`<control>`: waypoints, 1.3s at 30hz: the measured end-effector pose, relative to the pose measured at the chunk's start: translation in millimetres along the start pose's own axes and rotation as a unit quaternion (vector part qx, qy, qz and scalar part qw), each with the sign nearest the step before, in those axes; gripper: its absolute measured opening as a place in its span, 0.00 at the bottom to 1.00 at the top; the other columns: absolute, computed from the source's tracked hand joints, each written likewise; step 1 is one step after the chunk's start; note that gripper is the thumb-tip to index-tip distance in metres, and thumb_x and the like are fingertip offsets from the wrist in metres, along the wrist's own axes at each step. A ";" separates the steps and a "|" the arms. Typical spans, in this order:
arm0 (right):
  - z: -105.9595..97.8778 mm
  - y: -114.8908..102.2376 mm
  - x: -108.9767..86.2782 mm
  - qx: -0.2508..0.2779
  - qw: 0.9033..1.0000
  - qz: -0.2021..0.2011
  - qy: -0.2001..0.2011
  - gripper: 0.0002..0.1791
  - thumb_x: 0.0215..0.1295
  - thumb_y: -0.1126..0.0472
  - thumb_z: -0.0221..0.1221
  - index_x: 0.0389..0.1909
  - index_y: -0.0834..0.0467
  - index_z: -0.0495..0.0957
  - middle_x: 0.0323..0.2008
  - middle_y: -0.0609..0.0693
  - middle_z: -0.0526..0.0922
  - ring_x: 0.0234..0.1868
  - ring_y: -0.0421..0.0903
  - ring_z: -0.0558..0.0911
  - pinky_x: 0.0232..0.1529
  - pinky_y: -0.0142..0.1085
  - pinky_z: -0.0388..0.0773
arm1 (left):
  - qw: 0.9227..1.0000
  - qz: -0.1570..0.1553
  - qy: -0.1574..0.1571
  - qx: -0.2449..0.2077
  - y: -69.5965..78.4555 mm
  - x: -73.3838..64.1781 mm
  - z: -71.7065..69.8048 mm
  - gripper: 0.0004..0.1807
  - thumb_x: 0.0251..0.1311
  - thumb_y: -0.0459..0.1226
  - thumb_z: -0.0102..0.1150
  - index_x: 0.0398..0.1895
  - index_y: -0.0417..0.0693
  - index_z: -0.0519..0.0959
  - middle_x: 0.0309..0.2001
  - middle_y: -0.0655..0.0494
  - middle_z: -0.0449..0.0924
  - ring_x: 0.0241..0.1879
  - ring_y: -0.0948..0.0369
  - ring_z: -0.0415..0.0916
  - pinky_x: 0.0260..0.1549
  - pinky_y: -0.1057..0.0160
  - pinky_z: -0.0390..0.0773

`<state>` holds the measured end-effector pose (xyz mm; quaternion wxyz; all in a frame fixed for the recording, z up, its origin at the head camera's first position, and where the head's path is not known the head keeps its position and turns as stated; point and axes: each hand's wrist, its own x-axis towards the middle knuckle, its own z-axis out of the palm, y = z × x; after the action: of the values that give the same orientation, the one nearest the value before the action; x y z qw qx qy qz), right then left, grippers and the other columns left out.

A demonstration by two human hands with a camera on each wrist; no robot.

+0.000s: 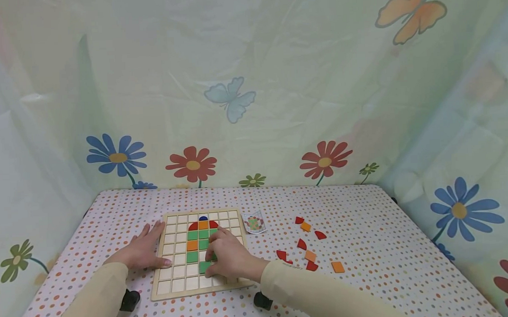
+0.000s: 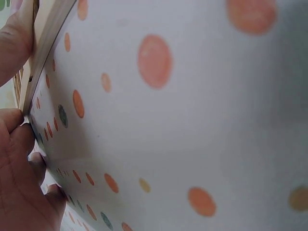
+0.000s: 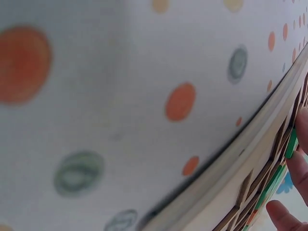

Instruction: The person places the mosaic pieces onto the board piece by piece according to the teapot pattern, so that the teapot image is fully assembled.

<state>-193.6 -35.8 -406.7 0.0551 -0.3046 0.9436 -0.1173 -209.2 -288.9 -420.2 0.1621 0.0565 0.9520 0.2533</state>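
A wooden grid board (image 1: pixel 176 286) lies on the dotted table. Spread out at its left edge, my left hand (image 1: pixel 145 248) holds the frame, thumb over the near-left cells. My right hand (image 1: pixel 230 254) is over the lower middle of the grid, thumb and fingertip at a green square tile (image 1: pixel 205 267); in the right wrist view that green tile (image 3: pixel 291 144) shows between them. Farther up the board are a blue piece (image 1: pixel 203 218), red quarter-round pieces (image 1: pixel 193 226), an orange square (image 1: pixel 191 245) and several green squares (image 1: pixel 192 257). My right hand hides some cells.
Right of the board lies a small picture card (image 1: pixel 254 222) with a coloured pattern. Loose red quarter-round pieces (image 1: pixel 320 234) and orange squares (image 1: pixel 337 267) are scattered on the right half of the table. A flowered curtain (image 1: pixel 277 105) rises behind the far edge.
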 end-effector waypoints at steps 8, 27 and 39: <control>-3.9 4.0 -4.1 0.034 0.999 -0.014 -0.006 0.10 0.53 0.52 0.78 0.34 0.51 0.91 0.55 0.48 0.84 0.67 0.44 0.74 0.80 0.44 0.59 | 1.000 0.000 0.000 0.000 0.1 0.0 0.4 0.67 0.48 0.51 0.79 0.80 0.30 0.45 0.80 0.29 0.40 0.79 0.30 0.31 0.76 0.28 0.41; -17.6 22.6 -13.8 0.129 0.991 -0.014 -0.017 0.06 0.65 0.60 0.69 0.42 0.53 0.89 0.62 0.53 0.80 0.68 0.50 0.74 0.69 0.42 0.74 | 1.000 0.000 0.000 0.003 0.7 -1.3 -0.2 0.66 0.49 0.50 0.79 0.80 0.30 0.45 0.80 0.29 0.39 0.79 0.30 0.31 0.76 0.28 0.41; -42.7 63.0 -41.9 0.215 0.976 0.020 0.017 0.08 0.68 0.64 0.66 0.46 0.57 0.87 0.65 0.60 0.77 0.73 0.61 0.69 0.71 0.62 0.69 | 1.000 0.014 0.005 0.009 1.6 -3.5 -1.0 0.65 0.50 0.50 0.78 0.79 0.28 0.46 0.79 0.27 0.41 0.78 0.29 0.33 0.75 0.27 0.43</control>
<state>-202.7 46.4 -380.1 0.1052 -0.2646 0.9030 -0.3219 -206.1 -288.6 -417.6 0.1536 0.0702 0.9541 0.2471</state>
